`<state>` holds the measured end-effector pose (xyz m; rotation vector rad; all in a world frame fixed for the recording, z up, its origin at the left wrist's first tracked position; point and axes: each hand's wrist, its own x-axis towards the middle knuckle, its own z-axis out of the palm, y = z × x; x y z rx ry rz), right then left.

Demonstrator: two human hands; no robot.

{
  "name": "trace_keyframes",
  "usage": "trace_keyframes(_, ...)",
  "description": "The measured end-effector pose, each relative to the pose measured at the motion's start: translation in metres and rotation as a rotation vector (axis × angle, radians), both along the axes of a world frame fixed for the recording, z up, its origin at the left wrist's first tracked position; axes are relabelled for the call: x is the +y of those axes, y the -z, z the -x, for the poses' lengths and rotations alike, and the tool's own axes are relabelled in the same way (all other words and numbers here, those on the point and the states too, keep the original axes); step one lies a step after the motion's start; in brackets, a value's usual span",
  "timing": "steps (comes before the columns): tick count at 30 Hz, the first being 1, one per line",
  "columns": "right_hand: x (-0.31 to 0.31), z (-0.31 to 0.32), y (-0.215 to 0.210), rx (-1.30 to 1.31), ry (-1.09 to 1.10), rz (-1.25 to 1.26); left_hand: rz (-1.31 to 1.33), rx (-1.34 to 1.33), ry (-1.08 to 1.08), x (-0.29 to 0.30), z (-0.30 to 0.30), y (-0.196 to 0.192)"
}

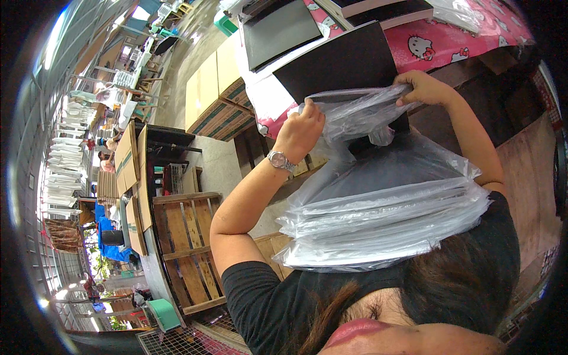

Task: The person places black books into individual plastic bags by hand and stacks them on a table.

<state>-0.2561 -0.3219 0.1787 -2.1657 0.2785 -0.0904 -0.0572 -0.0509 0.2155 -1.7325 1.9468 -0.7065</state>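
Both hands pinch the bunched plastic [355, 112]: the left hand [300, 130] has its fingers closed on the left end, while the right hand [429, 89] nips the right end between thumb and fingers. The plastic hangs in the span between them. Just beyond the grip stands a black board [346, 56], close behind the plastic; a second board [281, 32] lies farther off, past the left hand. Pink cloth [397, 52] spreads beyond the right hand. On the near side of the grip, a stack [384, 216] of clear plastic rests against the person's front. Cartons [202, 94] stand left of the left hand, with a pallet [192, 242] nearer and lower. The plastic's folds cover the first board's lower edge, so whether it sits inside cannot be told. The left thumb is hard to make out, and hair overlaps the stack's near right corner.
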Motion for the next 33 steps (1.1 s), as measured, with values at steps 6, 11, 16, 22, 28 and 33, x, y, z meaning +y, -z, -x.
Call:
trace_keyframes(6,-0.002,0.003,0.006,0.292,-0.175,0.269,-0.105,0.494,-0.078,-0.005,0.006,-0.011)
trace_keyframes(11,-0.003,-0.003,0.009,-0.273,0.017,-0.654,0.085,2.719,-0.39,0.017,0.016,0.019)
trace_keyframes(16,0.02,-0.006,-0.014,-0.255,0.064,-0.845,-0.017,2.541,-0.433,0.044,-0.03,0.072)
trace_keyframes(22,0.002,-0.022,-0.025,-0.519,-0.204,-0.816,0.339,2.692,-0.36,0.04,0.004,0.034)
trace_keyframes(28,0.013,-0.016,-0.048,-0.131,-0.236,-0.584,0.457,2.653,-0.176,0.075,-0.047,0.046)
trace_keyframes(33,-0.005,-0.02,-0.058,-0.524,-0.41,-0.885,0.346,2.771,-0.403,0.051,-0.011,0.051)
